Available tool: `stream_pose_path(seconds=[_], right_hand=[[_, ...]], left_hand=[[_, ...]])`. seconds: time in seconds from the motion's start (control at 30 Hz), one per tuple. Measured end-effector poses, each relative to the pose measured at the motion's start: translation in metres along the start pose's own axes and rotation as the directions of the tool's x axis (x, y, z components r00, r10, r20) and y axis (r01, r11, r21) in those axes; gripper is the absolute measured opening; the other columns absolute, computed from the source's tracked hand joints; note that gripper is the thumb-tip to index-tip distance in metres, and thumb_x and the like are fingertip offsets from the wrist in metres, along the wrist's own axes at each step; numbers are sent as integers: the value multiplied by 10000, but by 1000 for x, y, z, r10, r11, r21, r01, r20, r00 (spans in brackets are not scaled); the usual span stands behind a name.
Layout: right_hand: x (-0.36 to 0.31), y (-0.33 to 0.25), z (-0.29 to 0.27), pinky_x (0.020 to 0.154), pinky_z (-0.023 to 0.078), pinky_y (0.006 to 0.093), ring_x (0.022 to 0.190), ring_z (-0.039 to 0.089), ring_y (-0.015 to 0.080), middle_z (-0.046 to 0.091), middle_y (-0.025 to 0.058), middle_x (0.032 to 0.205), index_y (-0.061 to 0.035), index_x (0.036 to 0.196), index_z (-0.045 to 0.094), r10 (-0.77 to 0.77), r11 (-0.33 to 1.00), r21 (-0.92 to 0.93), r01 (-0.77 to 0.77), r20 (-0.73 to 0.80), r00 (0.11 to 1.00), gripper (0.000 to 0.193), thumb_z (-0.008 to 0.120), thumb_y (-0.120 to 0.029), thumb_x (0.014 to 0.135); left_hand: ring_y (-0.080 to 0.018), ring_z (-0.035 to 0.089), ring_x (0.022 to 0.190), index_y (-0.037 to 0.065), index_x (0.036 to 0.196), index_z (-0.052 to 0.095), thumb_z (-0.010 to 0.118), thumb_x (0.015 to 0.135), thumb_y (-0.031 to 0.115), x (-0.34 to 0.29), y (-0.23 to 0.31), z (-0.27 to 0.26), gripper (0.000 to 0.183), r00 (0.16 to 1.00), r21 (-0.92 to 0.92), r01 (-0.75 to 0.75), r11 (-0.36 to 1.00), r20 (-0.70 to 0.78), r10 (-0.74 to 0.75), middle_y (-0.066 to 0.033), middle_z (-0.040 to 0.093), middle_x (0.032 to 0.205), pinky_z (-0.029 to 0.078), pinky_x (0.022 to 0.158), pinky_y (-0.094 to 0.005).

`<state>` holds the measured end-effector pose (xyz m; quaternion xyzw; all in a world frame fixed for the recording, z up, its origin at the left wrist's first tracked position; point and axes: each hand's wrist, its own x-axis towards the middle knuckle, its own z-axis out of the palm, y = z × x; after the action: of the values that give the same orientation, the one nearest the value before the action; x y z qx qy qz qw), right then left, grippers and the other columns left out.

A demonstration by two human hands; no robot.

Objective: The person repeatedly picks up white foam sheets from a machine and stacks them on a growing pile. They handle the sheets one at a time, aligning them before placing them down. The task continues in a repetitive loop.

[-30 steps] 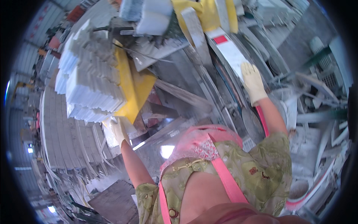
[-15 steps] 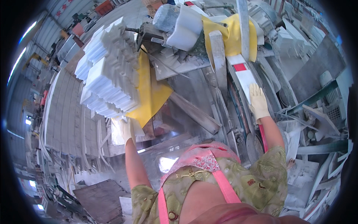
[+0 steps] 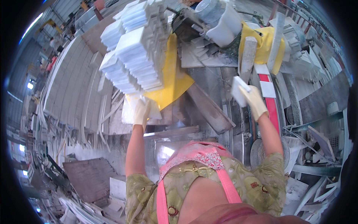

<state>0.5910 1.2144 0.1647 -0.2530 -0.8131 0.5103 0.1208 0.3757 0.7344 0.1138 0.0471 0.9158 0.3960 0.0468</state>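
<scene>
My right hand (image 3: 256, 101), in a cream glove, is closed on a square white tile (image 3: 239, 92). The tile tilts in the air just left of a narrow red belt (image 3: 272, 112). Another white tile (image 3: 267, 89) lies flat on that belt. At the left, my gloved left hand (image 3: 141, 112) grips a white tile (image 3: 154, 110) low in front of tall stacks of white tiles (image 3: 132, 46); its fingers are partly hidden. Beneath and beside the stacks runs a yellow sheet (image 3: 177, 87).
A motor (image 3: 209, 10) with a white cover sits beyond the work area. A yellow cloth (image 3: 261, 41) hangs over the belt's far end, between upright bars. A wooden plank (image 3: 210, 108) slants across the middle. Broken pieces (image 3: 199, 50) lie on a far ledge.
My right hand has left the belt and moved left with a tile held in it. My left hand has moved up and right by the stacks. The whole view has shifted.
</scene>
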Motion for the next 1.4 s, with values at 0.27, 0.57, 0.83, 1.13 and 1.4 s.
stream_pose_path(seconds=[0.27,0.57,0.83,1.13,1.4], right_hand=[[-41,-102,225,782,473,266,855,565,64,672,5,960,32,1115,695,-93,815,571,-104,306,948,330,642,-272,998],[-56,-114,351,719,512,448,781,675,381,705,170,829,-74,977,729,-191,978,110,178,114,975,458,666,-522,906],[-59,-126,355,885,524,428,1063,680,333,703,154,1126,-128,1316,574,-167,984,18,175,403,900,639,669,-589,884],[-49,-108,319,1091,419,413,1286,548,377,513,251,1447,4,1492,403,-297,935,80,345,708,641,986,713,-650,823],[17,3,139,970,489,453,1097,627,359,680,171,1191,-103,1247,684,-529,825,-177,537,92,844,401,652,-330,919]], left_hand=[[-489,643,1006,-77,1073,627,548,940,412,-23,14,-26,513,997,121,-8,993,-76,17,-341,665,1044,492,860,-530],[-428,646,1058,-60,1121,630,482,981,522,-29,38,-28,617,995,90,102,991,-30,-100,-298,673,1096,480,910,-453],[-382,648,1085,-49,1228,620,415,1024,534,-31,51,-48,651,943,-240,257,936,276,-188,-266,677,1103,478,940,-418],[-475,654,1046,-50,1186,571,709,775,512,-14,36,12,710,981,81,177,981,-90,-170,-310,689,1091,491,907,-521],[-418,666,1066,-69,1243,532,743,778,378,-11,41,11,679,959,48,242,969,-165,-231,-293,677,1122,512,913,-469]])
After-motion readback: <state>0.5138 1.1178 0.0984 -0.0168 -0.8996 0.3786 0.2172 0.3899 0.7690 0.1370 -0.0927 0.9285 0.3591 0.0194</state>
